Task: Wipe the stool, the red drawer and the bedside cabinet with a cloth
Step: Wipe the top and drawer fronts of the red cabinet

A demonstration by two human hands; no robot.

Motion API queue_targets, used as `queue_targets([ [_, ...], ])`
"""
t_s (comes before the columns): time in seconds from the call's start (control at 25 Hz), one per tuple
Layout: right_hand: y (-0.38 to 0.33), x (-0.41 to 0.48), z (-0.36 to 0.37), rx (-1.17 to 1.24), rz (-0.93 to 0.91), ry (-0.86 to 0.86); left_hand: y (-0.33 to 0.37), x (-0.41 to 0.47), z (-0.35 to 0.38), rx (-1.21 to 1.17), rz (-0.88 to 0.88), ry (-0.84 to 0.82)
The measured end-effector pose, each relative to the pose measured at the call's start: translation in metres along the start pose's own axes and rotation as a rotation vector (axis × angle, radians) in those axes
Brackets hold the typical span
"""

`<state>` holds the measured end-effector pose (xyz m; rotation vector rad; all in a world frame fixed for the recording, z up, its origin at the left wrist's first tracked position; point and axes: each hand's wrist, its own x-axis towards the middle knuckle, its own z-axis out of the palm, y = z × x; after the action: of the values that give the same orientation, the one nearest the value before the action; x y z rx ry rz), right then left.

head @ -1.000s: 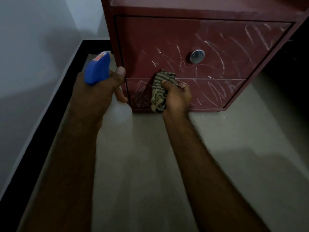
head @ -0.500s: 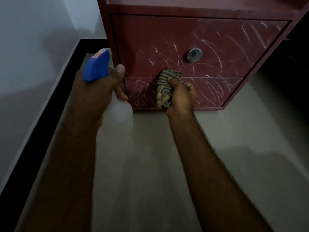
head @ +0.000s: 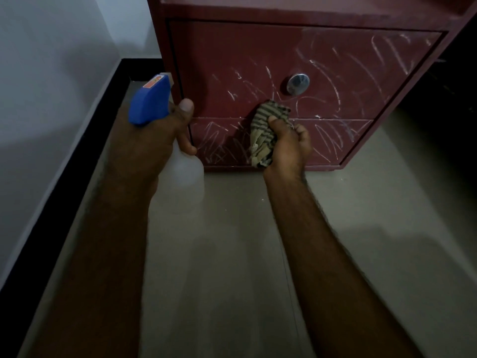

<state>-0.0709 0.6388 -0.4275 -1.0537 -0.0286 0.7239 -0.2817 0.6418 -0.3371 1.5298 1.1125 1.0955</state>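
Low at the front of a dark red bedside cabinet [head: 284, 11], the fingers [head: 302, 133] of the right hand [head: 289, 148] are curled tight round a bunched cloth [head: 265, 125], striped in dark and pale bands. The thumb lies across the top of the bundle, and loose folds hang out below the palm. The cloth is pressed to the cabinet's face, straddling the seam where the red drawer [head: 245, 60] meets a narrower lower panel [head: 335, 140]. A round silver knob [head: 298, 83] sits on the drawer just above and to the right of the cloth, not touching it. Pale chalky scribbles [head: 361, 65] cover much of the drawer front and the panel under it.

To the left, the left hand [head: 154, 143] grips a spray bottle [head: 187, 171] by its neck, fingers wrapped around it and thumb raised beside the blue trigger head [head: 151, 102]. The bottle's cloudy white body hangs below the hand, upright, in front of the cabinet's left corner. The two hands are apart, with a stretch of scribbled panel between them.

Both bare forearms reach forward from the bottom of the view over a smooth grey floor [head: 232, 267]. A black skirting [head: 64, 182] runs along the left side at the foot of a white wall [head: 51, 73]. The room is dim, and the area to the cabinet's right is too dark to make out.
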Motion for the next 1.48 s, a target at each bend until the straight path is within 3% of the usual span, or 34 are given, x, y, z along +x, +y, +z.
queue_targets([
  [0.32,0.002,0.012,-0.005,0.031,0.058,0.022,0.000,0.000,0.004,-0.033,0.001,0.007],
  [0.6,0.005,0.015,0.002,0.077,0.273,-0.088,0.006,-0.004,0.009,-0.041,-0.017,-0.010],
  [0.96,-0.019,0.004,0.008,0.002,0.066,-0.009,0.005,-0.004,0.011,-0.027,0.002,-0.014],
  [1.28,-0.034,-0.002,0.014,0.018,-0.013,0.007,0.007,-0.006,0.010,-0.037,0.027,-0.013],
  [1.48,-0.024,-0.001,0.011,0.043,0.040,0.040,0.008,-0.006,0.010,-0.040,0.027,-0.022],
])
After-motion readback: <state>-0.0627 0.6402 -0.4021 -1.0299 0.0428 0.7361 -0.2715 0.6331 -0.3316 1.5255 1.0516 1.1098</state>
